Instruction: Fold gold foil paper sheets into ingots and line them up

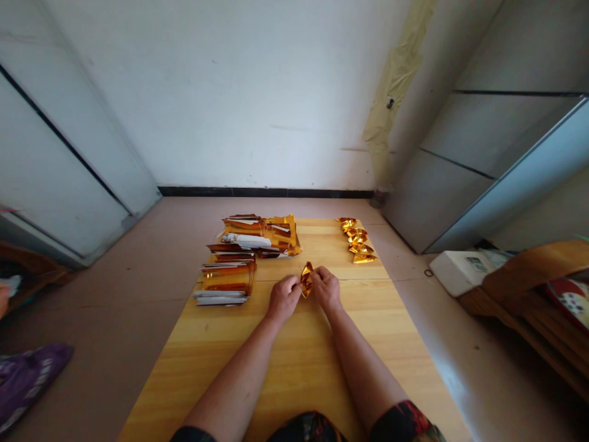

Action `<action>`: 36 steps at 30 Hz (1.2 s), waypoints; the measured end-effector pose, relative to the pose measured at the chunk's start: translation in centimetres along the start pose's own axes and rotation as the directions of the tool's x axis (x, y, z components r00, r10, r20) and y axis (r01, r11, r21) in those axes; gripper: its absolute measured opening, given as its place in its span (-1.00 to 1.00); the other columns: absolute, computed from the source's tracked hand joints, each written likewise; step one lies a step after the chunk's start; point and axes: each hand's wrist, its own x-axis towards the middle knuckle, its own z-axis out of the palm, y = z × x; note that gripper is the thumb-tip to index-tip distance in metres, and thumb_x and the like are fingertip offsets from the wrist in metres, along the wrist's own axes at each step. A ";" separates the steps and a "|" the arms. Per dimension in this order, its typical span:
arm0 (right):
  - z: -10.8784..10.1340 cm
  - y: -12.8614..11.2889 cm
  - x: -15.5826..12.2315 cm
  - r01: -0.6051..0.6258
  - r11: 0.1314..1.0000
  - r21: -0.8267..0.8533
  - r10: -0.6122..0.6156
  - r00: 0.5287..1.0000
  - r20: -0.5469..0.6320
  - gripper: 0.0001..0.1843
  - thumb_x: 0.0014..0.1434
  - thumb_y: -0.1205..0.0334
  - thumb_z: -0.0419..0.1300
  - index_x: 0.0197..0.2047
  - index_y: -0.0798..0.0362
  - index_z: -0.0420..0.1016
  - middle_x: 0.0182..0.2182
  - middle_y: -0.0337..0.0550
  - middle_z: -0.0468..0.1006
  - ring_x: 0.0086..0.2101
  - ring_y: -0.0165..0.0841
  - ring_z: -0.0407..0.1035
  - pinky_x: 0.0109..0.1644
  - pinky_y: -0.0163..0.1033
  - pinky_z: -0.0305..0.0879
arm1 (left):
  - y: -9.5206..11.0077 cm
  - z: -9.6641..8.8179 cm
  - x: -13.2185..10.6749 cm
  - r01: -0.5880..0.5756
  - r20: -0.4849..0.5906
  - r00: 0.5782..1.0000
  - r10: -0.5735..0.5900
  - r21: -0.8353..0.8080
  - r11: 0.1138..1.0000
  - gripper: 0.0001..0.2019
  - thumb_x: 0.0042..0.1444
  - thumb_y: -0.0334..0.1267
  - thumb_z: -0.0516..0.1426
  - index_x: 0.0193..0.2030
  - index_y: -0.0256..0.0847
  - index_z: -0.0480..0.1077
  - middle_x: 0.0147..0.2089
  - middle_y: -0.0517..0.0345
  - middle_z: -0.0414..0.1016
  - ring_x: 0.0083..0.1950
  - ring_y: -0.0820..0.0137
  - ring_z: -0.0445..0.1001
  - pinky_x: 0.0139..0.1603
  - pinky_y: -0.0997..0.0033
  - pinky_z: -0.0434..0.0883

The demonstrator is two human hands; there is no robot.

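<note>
A small folded piece of shiny gold foil is held up over the middle of the wooden table. My left hand pinches its left side, fingers closed. On its other side my right hand grips the edge, fingers also closed. To the left lie stacks of flat gold foil sheets with white paper edges. Behind them is another gold foil pile with a white bundle at its front. Several folded gold foil pieces sit in a column near the table's far right edge.
Beyond the table's far edge stands a white wall with a black baseboard. A grey cabinet rises at the right, near a white box on wooden furniture. A purple bag lies at the lower left.
</note>
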 end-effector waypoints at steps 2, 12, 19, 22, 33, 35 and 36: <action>-0.2 0.0 0.0 -0.009 1.000 0.014 0.009 1.000 0.018 -0.74 0.08 0.10 -0.02 -0.54 0.01 0.33 -0.60 -0.33 0.39 -0.52 -0.44 0.24 -0.45 -0.39 0.07 | 0.0 0.1 0.2 0.029 -0.007 1.000 -0.029 0.008 1.000 -0.81 0.06 -0.33 -0.01 -0.57 -0.21 0.25 -0.54 0.28 0.29 -0.46 0.50 0.26 -0.42 0.54 0.13; -0.4 -0.3 -0.6 0.061 0.997 -0.057 -0.056 0.995 0.084 -0.75 0.08 0.12 0.02 -0.54 0.03 0.34 -0.61 -0.32 0.39 -0.53 -0.46 0.24 -0.45 -0.40 0.04 | 0.4 0.0 0.6 0.123 -0.067 0.990 -0.126 -0.051 0.991 -0.83 0.09 -0.20 0.01 -0.47 -0.19 0.28 -0.54 0.29 0.31 -0.46 0.49 0.29 -0.40 0.55 0.16; -0.4 -0.2 -0.6 0.061 0.995 -0.075 -0.055 0.995 0.078 -0.74 0.09 0.12 0.02 -0.53 0.03 0.35 -0.61 -0.32 0.39 -0.53 -0.46 0.23 -0.45 -0.39 0.04 | 0.1 0.2 0.7 0.116 -0.065 0.991 -0.120 -0.054 0.992 -0.79 0.10 -0.20 -0.02 -0.52 -0.20 0.21 -0.58 0.34 0.17 -0.49 0.52 0.21 -0.43 0.56 0.11; -0.4 -0.2 -0.6 0.063 0.995 -0.081 -0.057 0.996 0.075 -0.75 0.09 0.13 0.02 -0.54 0.03 0.34 -0.61 -0.33 0.38 -0.53 -0.46 0.22 -0.45 -0.39 0.04 | 0.1 0.3 0.7 0.113 -0.074 0.990 -0.118 -0.064 0.992 -0.78 0.09 -0.20 -0.02 -0.53 -0.20 0.22 -0.59 0.34 0.16 -0.49 0.52 0.20 -0.44 0.56 0.10; -0.3 -0.6 -0.7 0.098 0.993 -0.060 -0.094 0.994 0.063 -0.79 0.04 0.08 0.12 -0.47 0.03 0.42 -0.59 -0.32 0.43 -0.53 -0.45 0.28 -0.43 -0.39 0.09 | 0.2 0.6 1.1 0.176 -0.163 0.969 -0.187 -0.078 0.981 -0.81 0.06 -0.23 0.03 -0.51 -0.21 0.32 -0.54 0.26 0.39 -0.47 0.49 0.34 -0.42 0.56 0.19; -0.4 -0.6 -0.9 0.101 0.993 -0.056 -0.099 0.994 0.048 -0.83 -0.01 0.11 0.15 -0.47 0.03 0.42 -0.59 -0.33 0.42 -0.54 -0.45 0.28 -0.42 -0.39 0.11 | 0.3 0.6 1.2 0.181 -0.183 0.964 -0.195 -0.091 0.979 -0.82 0.05 -0.23 0.04 -0.52 -0.21 0.33 -0.55 0.25 0.40 -0.47 0.48 0.35 -0.42 0.56 0.20; -0.5 -0.6 -0.9 0.104 0.993 -0.055 -0.102 0.994 0.044 -0.84 -0.02 0.12 0.16 -0.47 0.03 0.42 -0.60 -0.34 0.41 -0.54 -0.45 0.28 -0.43 -0.39 0.11 | 0.3 0.5 1.3 0.187 -0.183 0.962 -0.204 -0.109 0.976 -0.81 0.05 -0.22 0.04 -0.52 -0.21 0.33 -0.56 0.25 0.40 -0.48 0.48 0.36 -0.43 0.56 0.21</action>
